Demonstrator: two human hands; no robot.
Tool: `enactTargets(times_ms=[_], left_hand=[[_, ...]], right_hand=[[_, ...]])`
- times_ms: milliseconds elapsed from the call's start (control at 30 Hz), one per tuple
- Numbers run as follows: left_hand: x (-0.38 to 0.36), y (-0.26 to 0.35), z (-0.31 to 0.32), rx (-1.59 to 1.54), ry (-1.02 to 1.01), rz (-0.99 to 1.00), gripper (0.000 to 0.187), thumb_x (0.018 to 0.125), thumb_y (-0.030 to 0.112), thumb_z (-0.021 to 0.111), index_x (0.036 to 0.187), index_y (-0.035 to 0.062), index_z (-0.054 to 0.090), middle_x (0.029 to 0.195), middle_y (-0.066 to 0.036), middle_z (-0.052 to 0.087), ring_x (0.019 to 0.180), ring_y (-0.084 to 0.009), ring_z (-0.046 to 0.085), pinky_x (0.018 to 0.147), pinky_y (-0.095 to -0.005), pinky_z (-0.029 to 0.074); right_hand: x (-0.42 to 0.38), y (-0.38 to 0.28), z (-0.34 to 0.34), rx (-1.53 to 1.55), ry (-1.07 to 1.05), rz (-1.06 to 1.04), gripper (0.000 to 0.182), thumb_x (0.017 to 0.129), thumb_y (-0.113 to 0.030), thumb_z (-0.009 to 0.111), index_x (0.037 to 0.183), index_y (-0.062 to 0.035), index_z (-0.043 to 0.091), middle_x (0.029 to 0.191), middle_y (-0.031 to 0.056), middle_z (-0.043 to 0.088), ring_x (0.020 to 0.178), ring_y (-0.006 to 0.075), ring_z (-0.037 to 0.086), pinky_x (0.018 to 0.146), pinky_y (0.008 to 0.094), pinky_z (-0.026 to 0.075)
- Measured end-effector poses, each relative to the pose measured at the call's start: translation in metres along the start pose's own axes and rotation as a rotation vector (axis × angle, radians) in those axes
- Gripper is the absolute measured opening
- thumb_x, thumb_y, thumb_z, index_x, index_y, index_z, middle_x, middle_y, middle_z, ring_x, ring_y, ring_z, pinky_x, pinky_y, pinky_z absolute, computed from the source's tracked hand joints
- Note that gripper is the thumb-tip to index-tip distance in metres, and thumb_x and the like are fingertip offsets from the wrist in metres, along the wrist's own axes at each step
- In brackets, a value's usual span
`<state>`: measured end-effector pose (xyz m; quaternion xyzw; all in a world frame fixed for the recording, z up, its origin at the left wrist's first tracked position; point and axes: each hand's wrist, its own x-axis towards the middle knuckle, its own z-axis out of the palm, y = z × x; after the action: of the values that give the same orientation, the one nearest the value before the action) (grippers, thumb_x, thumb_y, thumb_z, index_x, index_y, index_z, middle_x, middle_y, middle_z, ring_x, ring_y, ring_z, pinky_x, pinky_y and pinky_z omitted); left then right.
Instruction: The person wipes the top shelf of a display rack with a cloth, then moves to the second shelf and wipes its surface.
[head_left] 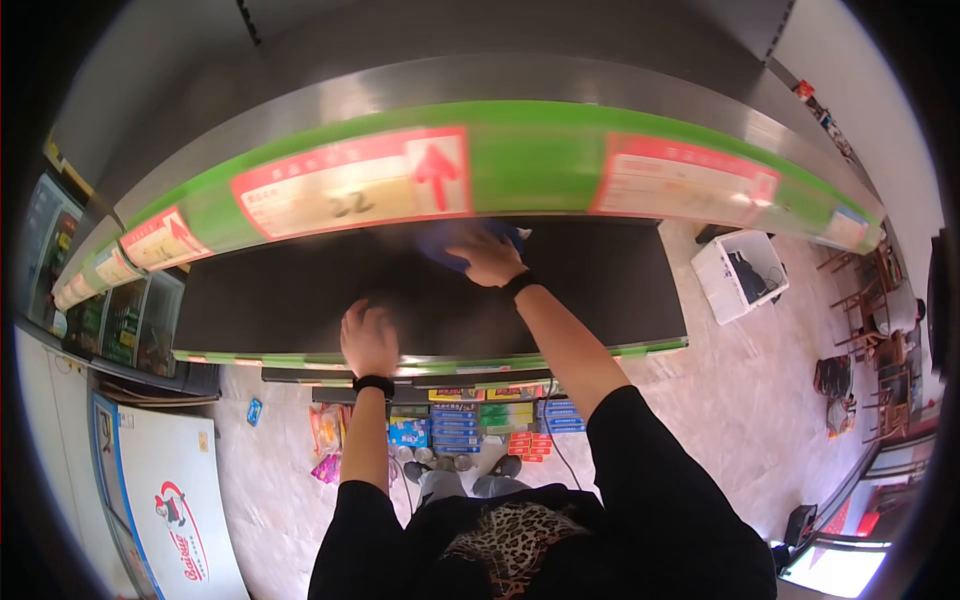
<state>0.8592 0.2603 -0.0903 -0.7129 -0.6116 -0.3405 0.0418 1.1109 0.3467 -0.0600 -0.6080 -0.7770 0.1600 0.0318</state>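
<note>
A dark shelf board (270,300) lies in front of me, below a higher shelf with a green label strip. My right hand (490,255) presses a blue cloth (440,245) onto the board towards its back; the cloth is blurred and partly covered by the fingers. Near the board's front edge, my left hand (370,338) rests on the surface, its fingers stretched out and slightly bent, holding nothing. Both wrists wear black bands.
The green strip (535,160) with price cards crosses above my hands. Below the shelf, stacked boxes (456,425) stand on the floor by my feet. A white bin (715,280) is at the right, a white freezer (165,470) at the left. A person sits far right.
</note>
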Motion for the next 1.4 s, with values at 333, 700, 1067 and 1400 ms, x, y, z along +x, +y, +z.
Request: enactTargets(times_ms=[333,700,1067,1400], left_hand=[[0.000,0.001,-0.001,0.012,-0.012,-0.003,0.020,0.076,0.017,0.057,0.094,0.0108,0.064,0.117,-0.011,0.055,0.109,-0.0345,0.051,0.090,-0.0456,0.043],[0.000,0.000,0.000,0.016,-0.005,0.024,0.016,0.078,0.017,0.055,0.091,0.0105,0.064,0.114,-0.012,0.056,0.105,-0.0350,0.052,0.088,-0.0462,0.044],[0.001,0.000,0.000,0.007,0.016,0.037,0.012,0.079,0.017,0.055,0.085,0.0121,0.064,0.108,-0.008,0.056,0.101,-0.0311,0.053,0.086,-0.0436,0.044],[0.000,-0.003,0.003,0.014,0.055,0.036,0.011,0.077,0.014,0.057,0.084,0.0110,0.064,0.105,-0.007,0.056,0.098,-0.0291,0.054,0.084,-0.0419,0.045]], right_hand=[[-0.091,0.136,-0.047,0.072,-0.071,0.308,0.060,0.080,-0.025,0.053,0.138,-0.0359,0.044,0.154,0.0056,0.024,0.143,0.0305,0.019,0.111,0.0568,0.020],[-0.172,0.284,-0.041,0.328,0.143,0.509,0.069,0.077,-0.013,0.061,0.142,-0.0257,0.040,0.147,0.0225,0.034,0.140,0.0355,0.023,0.111,0.0381,0.028],[-0.237,0.269,-0.038,0.449,0.194,0.558,0.070,0.071,-0.001,0.058,0.137,-0.0231,0.047,0.122,0.0213,0.059,0.113,0.0352,0.057,0.096,0.0361,0.044],[-0.278,0.241,-0.020,0.061,0.188,0.546,0.066,0.072,0.000,0.048,0.133,-0.0263,0.051,0.130,0.0168,0.054,0.113,0.0354,0.056,0.097,0.0405,0.044]])
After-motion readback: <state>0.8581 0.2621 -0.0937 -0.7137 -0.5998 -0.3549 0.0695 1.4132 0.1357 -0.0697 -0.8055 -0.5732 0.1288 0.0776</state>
